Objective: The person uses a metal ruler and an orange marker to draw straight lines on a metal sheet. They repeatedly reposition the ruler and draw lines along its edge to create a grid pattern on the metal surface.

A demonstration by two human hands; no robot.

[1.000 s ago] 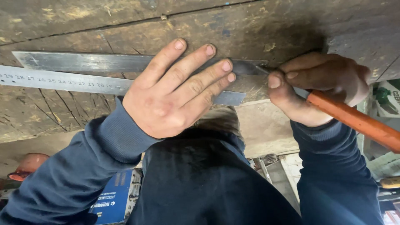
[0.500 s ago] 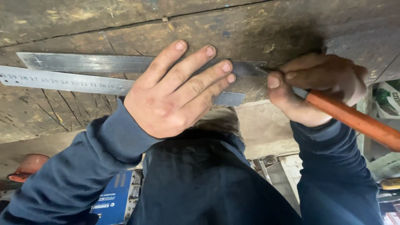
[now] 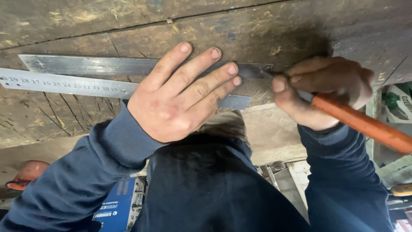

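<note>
The bench (image 3: 274, 30) is a broad, worn slab of dark, stained wood with scratches, cracks and a long seam running across its upper part; it fills most of the view. Two flat metal pieces lie on it side by side: a plain steel strip (image 3: 86, 65) above, and a steel ruler (image 3: 64, 85) with printed graduations just below, touching or nearly touching it. Your left hand (image 3: 176, 99) lies flat over both, fingers spread and extended, pressing them to the wood. Your right hand (image 3: 322, 92) is closed around an orange-handled tool (image 3: 365, 124), whose tip meets the right end of the strip. No scribed line or cut is visible on the strip, so judge the marking as at its start; the tip itself is too shadowed to confirm. Below the bench edge you see dark blue sleeves, a blue box (image 3: 120, 206) at the lower left, an orange-red object (image 3: 25, 174) beside it, and green packaging (image 3: 397, 103) at the right.
</note>
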